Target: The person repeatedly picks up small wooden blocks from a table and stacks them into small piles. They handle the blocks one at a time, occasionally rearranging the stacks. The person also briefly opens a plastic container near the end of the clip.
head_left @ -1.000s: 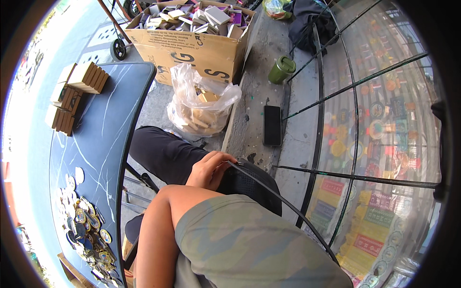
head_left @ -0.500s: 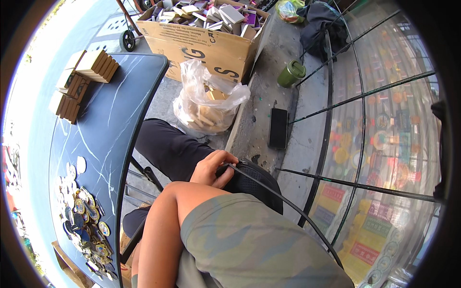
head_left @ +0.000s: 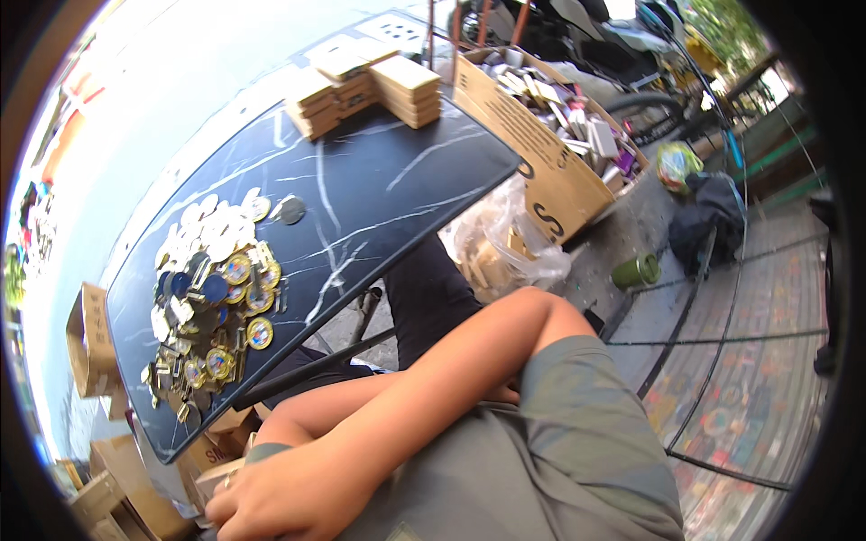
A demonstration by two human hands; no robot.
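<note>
My right arm crosses my body, and my right hand [head_left: 298, 491] is low on the left with a ring on one finger. Its fingers are bent by a light-brown box edge [head_left: 216, 475], their tips partly hidden. What they hold, if anything, I cannot make out. Beneath that arm my left forearm [head_left: 316, 410] runs rightward. Only a bit of my left hand [head_left: 507, 393] shows there, its fingers hidden. On the dark marbled table [head_left: 361, 225], left of my arms, lies a heap of round gold, blue and silvery medallion-like pieces [head_left: 216, 288]. Neither hand touches it.
Stacks of small flat brown boxes [head_left: 406, 90] stand on the table's far side. Beyond it are a large carton [head_left: 541, 153] of small boxes and a clear plastic bag [head_left: 532, 261]. A green cup [head_left: 637, 270] lies beside a wire grid [head_left: 722, 339]. Cartons [head_left: 135, 478] crowd below left.
The view has swung left toward the table and heap. My right hand has come into view. My left hand, earlier visible at a black mesh pouch with a cable, is now mostly covered by my right arm.
</note>
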